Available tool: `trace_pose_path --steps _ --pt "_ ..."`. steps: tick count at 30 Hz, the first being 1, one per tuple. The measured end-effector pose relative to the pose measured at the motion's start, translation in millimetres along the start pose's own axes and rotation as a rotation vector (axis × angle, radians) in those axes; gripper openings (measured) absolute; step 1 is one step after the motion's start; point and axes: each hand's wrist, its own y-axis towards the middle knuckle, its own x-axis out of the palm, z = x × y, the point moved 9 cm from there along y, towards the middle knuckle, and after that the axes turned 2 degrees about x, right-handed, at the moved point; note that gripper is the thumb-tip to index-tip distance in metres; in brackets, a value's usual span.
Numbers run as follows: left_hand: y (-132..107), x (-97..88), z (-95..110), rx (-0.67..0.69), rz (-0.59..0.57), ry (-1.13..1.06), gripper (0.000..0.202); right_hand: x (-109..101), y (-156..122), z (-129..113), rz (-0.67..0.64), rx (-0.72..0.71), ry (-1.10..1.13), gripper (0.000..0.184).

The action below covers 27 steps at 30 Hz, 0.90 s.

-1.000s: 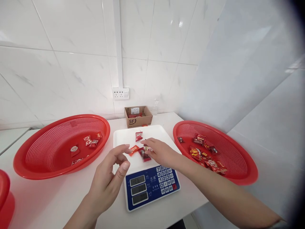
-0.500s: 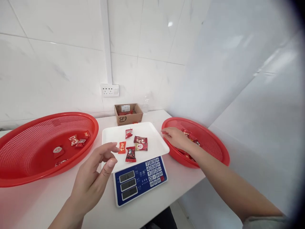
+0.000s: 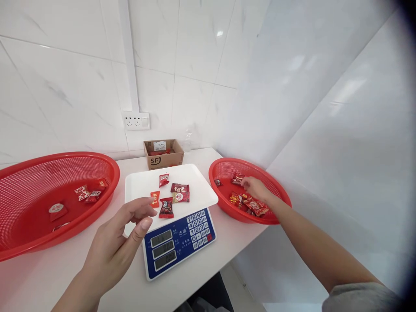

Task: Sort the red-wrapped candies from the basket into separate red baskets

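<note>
A blue scale [image 3: 178,245] with a white tray [image 3: 198,195] stands in the middle of the white table; several red snack packets [image 3: 172,195] lie on the tray. My left hand [image 3: 118,242] hovers at the tray's front left corner, fingers loosely curled and apart, holding nothing. My right hand [image 3: 256,188] reaches into the right red basket [image 3: 224,167], its fingers bent down onto the packets [image 3: 251,203] there; what they grip, if anything, is hidden.
A large red basket [image 3: 32,242] with a few packets [image 3: 87,193] sits at the left. A small cardboard box [image 3: 164,154] stands against the tiled wall below a power socket [image 3: 136,120]. The table's front edge runs just below the scale.
My right hand left the scale tray, where it set packets down, and moved right into the right basket. My left hand stayed near the tray's corner. The view has swung rightward.
</note>
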Motion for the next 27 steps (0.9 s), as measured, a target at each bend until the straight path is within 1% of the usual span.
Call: trace_pose_path --steps 2,4,6,8,10,12,13,14,16,17,19,20,21,22,25,26,27 --pt "0.0 -1.2 -0.3 -0.013 0.007 0.003 0.032 -7.2 4.8 9.1 -0.067 0.04 -0.086 0.016" --pt "0.1 -2.1 -0.1 -0.021 0.013 0.003 0.033 -6.3 1.6 21.9 -0.173 0.094 -0.192 0.019" --pt "0.2 -2.1 1.0 -0.022 0.014 -0.001 0.033 2.8 -7.3 36.0 -0.285 0.159 -0.294 0.025" --pt "0.4 -2.2 1.8 -0.04 0.026 -0.009 0.033 14.4 -16.1 46.3 -0.35 0.209 -0.386 0.031" --pt "0.3 -3.3 2.4 -0.077 0.056 -0.02 0.034 23.4 -19.5 49.3 -0.345 0.222 -0.456 0.043" --pt "-0.1 -4.1 3.5 -0.112 0.085 -0.032 0.037 27.8 -17.4 46.5 -0.303 0.206 -0.499 0.052" --pt "-0.4 -4.1 4.4 -0.123 0.092 -0.037 0.037 27.9 -14.7 44.0 -0.279 0.192 -0.51 0.052" --pt "-0.5 -3.7 5.4 -0.128 0.094 -0.04 0.038 26.4 -11.2 41.0 -0.253 0.174 -0.516 0.046" --pt "-0.9 -3.8 6.1 -0.135 0.097 -0.04 0.038 17.2 -2.6 34.3 -0.17 0.133 -0.512 0.031" --pt "-1.1 -4.2 6.0 -0.137 0.1 -0.038 0.038 10.1 1.5 31.4 -0.116 0.116 -0.509 0.027" --pt "-1.3 -5.3 5.3 -0.139 0.106 -0.031 0.039 -4.2 7.2 28.9 -0.019 0.1 -0.507 0.031" --pt "-1.3 -5.7 5.2 -0.138 0.107 -0.028 0.039 -8.4 8.1 29.8 0.001 0.101 -0.509 0.033" --pt "-1.2 -6.0 5.3 -0.135 0.107 -0.024 0.038 -8.8 7.9 32.3 -0.011 0.106 -0.511 0.033" --pt "-1.0 -6.2 5.6 -0.131 0.106 -0.02 0.038 -5.5 6.4 36.1 -0.053 0.113 -0.511 0.032" --pt "-0.2 -5.3 7.5 -0.114 0.092 -0.006 0.034 15.1 -2.4 49.6 -0.216 0.131 -0.505 0.027" --pt "0.1 -4.9 8.2 -0.108 0.086 0.0 0.034 20.6 -4.5 53.0 -0.236 0.13 -0.502 0.029" --pt "0.4 -4.5 8.8 -0.101 0.082 0.007 0.034 23.7 -5.2 55.4 -0.23 0.124 -0.502 0.032"
